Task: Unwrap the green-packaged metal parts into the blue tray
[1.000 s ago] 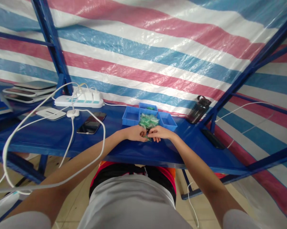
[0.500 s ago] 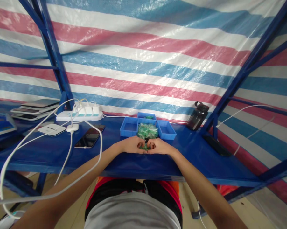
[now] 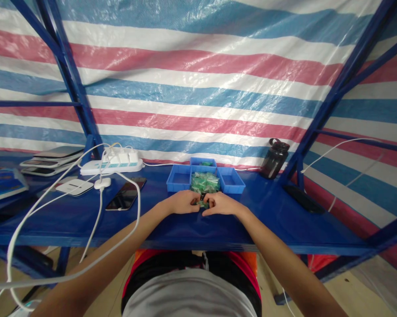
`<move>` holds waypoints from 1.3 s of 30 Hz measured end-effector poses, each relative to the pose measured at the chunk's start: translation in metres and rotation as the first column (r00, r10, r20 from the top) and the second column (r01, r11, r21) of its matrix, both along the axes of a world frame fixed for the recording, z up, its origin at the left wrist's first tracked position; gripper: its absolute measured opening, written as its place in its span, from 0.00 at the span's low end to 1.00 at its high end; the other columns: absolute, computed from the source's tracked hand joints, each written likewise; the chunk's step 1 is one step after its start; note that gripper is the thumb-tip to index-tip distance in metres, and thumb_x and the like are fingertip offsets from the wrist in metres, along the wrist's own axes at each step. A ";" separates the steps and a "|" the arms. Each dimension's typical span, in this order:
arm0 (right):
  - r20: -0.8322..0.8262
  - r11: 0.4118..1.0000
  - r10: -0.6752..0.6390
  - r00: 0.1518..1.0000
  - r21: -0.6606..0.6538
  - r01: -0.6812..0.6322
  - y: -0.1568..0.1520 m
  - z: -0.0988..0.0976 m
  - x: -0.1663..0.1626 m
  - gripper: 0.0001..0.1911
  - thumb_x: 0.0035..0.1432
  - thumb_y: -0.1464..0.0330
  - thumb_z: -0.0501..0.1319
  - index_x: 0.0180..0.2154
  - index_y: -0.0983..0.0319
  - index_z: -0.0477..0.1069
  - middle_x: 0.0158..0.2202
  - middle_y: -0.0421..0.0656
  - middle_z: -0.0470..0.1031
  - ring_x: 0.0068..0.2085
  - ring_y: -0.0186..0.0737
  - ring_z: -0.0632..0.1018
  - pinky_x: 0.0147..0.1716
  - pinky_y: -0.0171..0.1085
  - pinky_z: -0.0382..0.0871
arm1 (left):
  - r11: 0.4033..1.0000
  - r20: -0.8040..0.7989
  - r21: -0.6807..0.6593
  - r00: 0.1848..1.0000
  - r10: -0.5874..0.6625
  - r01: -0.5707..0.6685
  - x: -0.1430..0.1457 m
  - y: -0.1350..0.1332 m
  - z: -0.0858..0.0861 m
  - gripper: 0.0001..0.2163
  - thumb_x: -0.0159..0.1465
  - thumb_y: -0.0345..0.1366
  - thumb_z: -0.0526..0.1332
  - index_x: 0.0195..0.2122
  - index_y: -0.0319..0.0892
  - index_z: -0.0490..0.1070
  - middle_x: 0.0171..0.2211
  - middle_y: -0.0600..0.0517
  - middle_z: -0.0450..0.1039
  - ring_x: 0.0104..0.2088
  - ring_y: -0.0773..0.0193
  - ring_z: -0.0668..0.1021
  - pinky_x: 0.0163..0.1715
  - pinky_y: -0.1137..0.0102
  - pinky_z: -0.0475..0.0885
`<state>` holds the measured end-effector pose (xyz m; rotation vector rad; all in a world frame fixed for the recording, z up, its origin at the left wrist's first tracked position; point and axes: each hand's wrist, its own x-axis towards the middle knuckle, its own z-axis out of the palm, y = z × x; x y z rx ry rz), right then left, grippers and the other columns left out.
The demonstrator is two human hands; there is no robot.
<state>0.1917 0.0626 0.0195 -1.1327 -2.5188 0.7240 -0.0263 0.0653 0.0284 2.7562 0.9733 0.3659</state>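
Note:
My left hand (image 3: 184, 202) and my right hand (image 3: 222, 204) meet at the front of a bin heaped with green, shiny wrapped pieces (image 3: 205, 181). Between the curled fingertips of both hands is a small green piece (image 3: 203, 204), partly hidden; its exact kind is too small to make out. Both hands are closed in a pinch on it, just above the blue table (image 3: 198, 229). Around the heap stand a left blue bin (image 3: 179, 187), a right blue bin (image 3: 232, 189) and a back bin (image 3: 202, 159) with a few green bits in it.
Left of the bins lie a dark phone (image 3: 126, 193), a white charger pad (image 3: 75, 186) and a power strip (image 3: 111, 166) with looping white cables. A dark bottle (image 3: 273, 159) stands at right, near a black flat object (image 3: 303, 199). Striped sheeting backs the table.
My fingers have shifted around the green piece, and the thumbs have drawn apart from each other. The camera view has tilted slightly; the bins stay put.

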 end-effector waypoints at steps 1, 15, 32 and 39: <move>0.012 1.000 -0.001 1.000 0.026 0.001 0.001 -0.001 -0.001 0.22 0.47 0.54 0.67 0.38 0.63 0.70 0.26 0.37 0.73 0.25 0.32 0.71 0.23 0.30 0.58 | 1.000 0.000 0.008 1.000 0.000 0.000 0.000 0.000 0.000 0.07 0.59 0.38 0.57 0.28 0.41 0.66 0.25 0.54 0.70 0.25 0.66 0.71 0.24 0.74 0.59; 0.031 0.978 -0.009 0.999 0.210 0.002 0.002 -0.005 -0.005 0.08 0.54 0.65 0.62 0.33 0.63 0.68 0.24 0.36 0.69 0.24 0.31 0.69 0.24 0.30 0.55 | 0.999 -0.042 0.034 0.999 -0.005 0.006 -0.001 0.002 -0.004 0.05 0.57 0.37 0.59 0.29 0.43 0.64 0.25 0.55 0.70 0.26 0.65 0.72 0.25 0.73 0.59; 0.017 0.979 -0.039 0.999 0.201 0.034 0.004 -0.007 -0.004 0.08 0.56 0.64 0.61 0.33 0.62 0.66 0.22 0.35 0.68 0.24 0.31 0.69 0.23 0.30 0.54 | 0.991 -0.099 0.132 0.994 0.040 -0.026 -0.002 0.006 -0.006 0.08 0.64 0.41 0.55 0.33 0.43 0.68 0.26 0.52 0.72 0.28 0.61 0.75 0.26 0.72 0.59; 0.014 0.983 -0.042 0.999 0.177 0.039 0.004 -0.007 -0.004 0.08 0.56 0.65 0.62 0.33 0.62 0.66 0.23 0.36 0.69 0.24 0.32 0.69 0.24 0.30 0.55 | 0.989 -0.102 0.150 0.994 0.026 -0.011 -0.002 0.006 -0.006 0.08 0.63 0.41 0.55 0.33 0.43 0.68 0.25 0.52 0.72 0.27 0.62 0.74 0.25 0.72 0.59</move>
